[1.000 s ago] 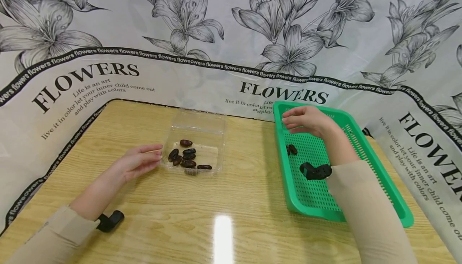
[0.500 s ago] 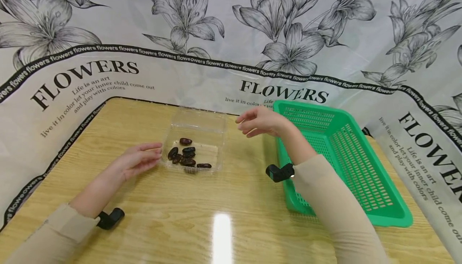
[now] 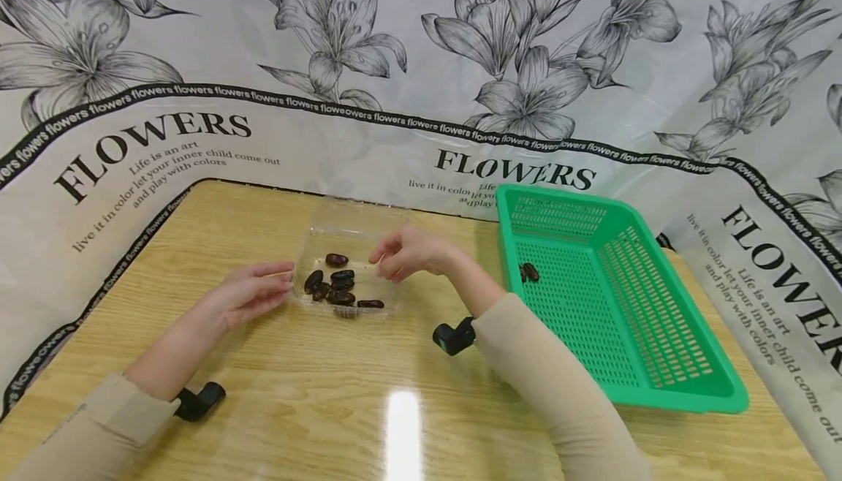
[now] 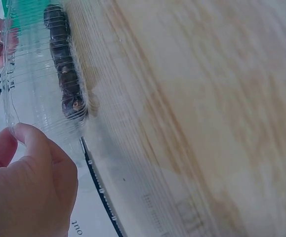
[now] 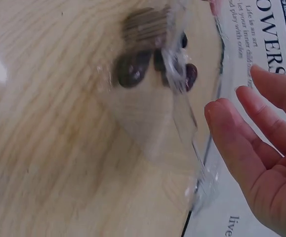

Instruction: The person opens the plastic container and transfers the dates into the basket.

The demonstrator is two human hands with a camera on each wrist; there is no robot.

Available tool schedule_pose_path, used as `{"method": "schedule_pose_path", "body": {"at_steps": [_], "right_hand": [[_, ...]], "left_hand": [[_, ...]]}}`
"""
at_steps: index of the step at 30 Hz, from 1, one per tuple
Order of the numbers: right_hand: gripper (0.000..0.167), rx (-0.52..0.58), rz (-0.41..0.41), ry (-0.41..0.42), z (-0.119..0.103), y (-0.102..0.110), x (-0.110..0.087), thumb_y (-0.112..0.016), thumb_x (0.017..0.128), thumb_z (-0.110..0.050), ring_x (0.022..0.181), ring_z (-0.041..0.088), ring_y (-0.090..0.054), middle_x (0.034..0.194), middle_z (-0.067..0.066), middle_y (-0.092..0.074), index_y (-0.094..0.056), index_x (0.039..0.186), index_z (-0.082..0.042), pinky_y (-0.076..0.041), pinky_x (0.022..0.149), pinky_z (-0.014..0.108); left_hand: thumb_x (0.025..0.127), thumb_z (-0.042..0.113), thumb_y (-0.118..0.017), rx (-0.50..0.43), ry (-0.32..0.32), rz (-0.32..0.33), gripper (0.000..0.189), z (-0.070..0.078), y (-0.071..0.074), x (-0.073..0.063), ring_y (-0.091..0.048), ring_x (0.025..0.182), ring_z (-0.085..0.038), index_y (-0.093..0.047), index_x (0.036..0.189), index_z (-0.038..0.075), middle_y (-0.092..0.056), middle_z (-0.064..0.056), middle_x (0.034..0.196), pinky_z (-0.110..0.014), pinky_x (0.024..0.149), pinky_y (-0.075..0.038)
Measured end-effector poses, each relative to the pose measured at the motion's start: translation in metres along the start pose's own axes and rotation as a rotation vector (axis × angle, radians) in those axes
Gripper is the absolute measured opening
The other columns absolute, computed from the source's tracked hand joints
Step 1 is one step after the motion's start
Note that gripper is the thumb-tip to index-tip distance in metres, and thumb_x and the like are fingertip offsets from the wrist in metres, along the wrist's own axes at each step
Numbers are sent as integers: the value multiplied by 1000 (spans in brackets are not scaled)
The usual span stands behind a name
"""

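Note:
A clear plastic box with its lid raised stands on the table and holds several dark brown dates. At its left side is my left hand, whose thumb and finger pinch the rim in the left wrist view. My right hand hovers over the box's right part, its fingers slightly bent and holding nothing. In the right wrist view those fingers are apart from the dates. A green basket stands to the right with dates near its left wall.
The wooden table carries the box and the basket. A white sheet with flower prints hangs behind the table and along its sides.
My right hand has moved left, from above the green basket across to the right part of the plastic box. My left hand has stayed at the box's left side.

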State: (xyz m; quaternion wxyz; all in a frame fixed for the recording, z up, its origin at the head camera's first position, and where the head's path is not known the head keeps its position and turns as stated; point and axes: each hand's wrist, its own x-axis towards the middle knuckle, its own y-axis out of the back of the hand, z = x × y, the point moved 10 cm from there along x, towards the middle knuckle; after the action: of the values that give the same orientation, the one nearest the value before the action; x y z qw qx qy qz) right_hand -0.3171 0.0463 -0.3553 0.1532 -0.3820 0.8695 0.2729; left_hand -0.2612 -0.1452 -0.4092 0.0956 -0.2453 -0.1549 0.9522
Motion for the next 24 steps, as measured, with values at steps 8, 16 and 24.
{"method": "schedule_pose_path", "body": {"at_steps": [8,16,24], "right_hand": [[25,-173,-42,-4,0,-25,16,-61,80,9,66,14,-55,84,6,-61,-62,105,8,-53,66,28],[17,-408,-77,-37,2,-42,26,-67,80,6,49,11,-36,83,3,-62,-68,96,0,-39,51,26],[14,-612,-22,-36,3,-50,31,-65,82,4,48,9,-41,88,5,-66,-71,92,-4,-39,50,22]], "left_hand": [[87,-2,-61,25,5,4,71,0,2,0,-62,84,-8,-19,144,-7,-61,3,96,-20,80,-51],[88,-4,-58,20,-1,5,68,3,0,0,-62,81,-7,-19,144,-7,-61,2,96,-19,76,-52],[88,-5,-57,17,3,6,68,3,-1,-3,-62,81,-7,-18,144,-7,-59,2,96,-18,75,-52]]}}
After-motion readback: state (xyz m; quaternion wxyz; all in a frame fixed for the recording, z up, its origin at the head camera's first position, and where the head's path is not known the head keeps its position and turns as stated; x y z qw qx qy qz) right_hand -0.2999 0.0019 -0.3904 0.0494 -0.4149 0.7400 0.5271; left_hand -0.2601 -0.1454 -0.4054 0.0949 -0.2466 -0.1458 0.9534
